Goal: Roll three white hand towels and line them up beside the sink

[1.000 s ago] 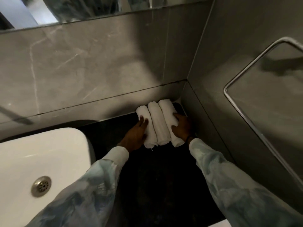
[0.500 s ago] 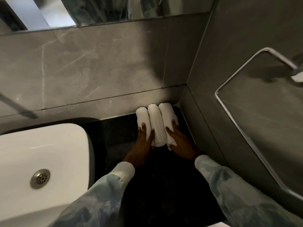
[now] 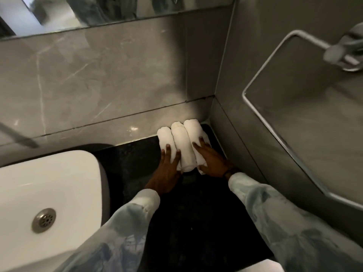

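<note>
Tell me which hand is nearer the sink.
Left. The left hand rests on the leftmost rolled towel, on the sink side; the right hand lies on the rightmost roll, toward the corner.

You are looking down into a dim bathroom corner: grey marble-veined wall tiles (image 3: pixel 94 79) meet a plain grey side wall (image 3: pixel 265 46), a mirror (image 3: pixel 110 10) runs along the top, and a chrome rail (image 3: pixel 279 134) crosses the right wall. The countertop (image 3: pixel 196 222) below is black stone, faintly glossy.
</note>
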The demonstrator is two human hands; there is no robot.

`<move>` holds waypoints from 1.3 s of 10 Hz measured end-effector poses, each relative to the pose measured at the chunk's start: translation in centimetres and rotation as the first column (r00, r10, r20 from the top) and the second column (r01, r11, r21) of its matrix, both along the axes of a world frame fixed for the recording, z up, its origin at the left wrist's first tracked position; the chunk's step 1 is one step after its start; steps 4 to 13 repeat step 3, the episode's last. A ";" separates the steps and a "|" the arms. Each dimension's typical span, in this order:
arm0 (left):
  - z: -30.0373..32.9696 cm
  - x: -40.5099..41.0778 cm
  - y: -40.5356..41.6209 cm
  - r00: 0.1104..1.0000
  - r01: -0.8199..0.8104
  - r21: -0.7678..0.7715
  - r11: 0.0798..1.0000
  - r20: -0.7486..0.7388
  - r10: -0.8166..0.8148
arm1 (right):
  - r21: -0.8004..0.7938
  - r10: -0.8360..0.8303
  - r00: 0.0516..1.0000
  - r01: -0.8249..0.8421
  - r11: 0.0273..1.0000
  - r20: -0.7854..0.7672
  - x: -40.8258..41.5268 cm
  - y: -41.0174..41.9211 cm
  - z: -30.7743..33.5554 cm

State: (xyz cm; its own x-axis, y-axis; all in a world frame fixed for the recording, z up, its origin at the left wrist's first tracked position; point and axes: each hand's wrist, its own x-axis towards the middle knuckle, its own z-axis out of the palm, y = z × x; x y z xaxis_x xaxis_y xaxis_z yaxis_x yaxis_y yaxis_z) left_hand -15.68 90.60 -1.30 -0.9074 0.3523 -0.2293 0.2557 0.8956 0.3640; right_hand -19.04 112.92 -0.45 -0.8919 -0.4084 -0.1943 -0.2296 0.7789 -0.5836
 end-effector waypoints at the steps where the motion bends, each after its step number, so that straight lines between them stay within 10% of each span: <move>1: 2.3 0.1 -2.0 1.000 -0.013 -0.059 0.998 0.006 0.013 | 0.065 -0.052 0.997 0.055 0.996 -0.053 0.6 0.1 3.1; 3: 10.2 3.2 -7.7 0.941 -0.038 -0.122 0.992 -0.338 -0.006 | 0.128 -0.153 0.895 0.225 0.966 -0.419 4.2 -3.5 10.1; 13: 10.2 3.2 -7.7 0.941 -0.038 -0.122 0.992 -0.338 -0.006 | 0.128 -0.153 0.895 0.225 0.966 -0.419 4.2 -3.5 10.1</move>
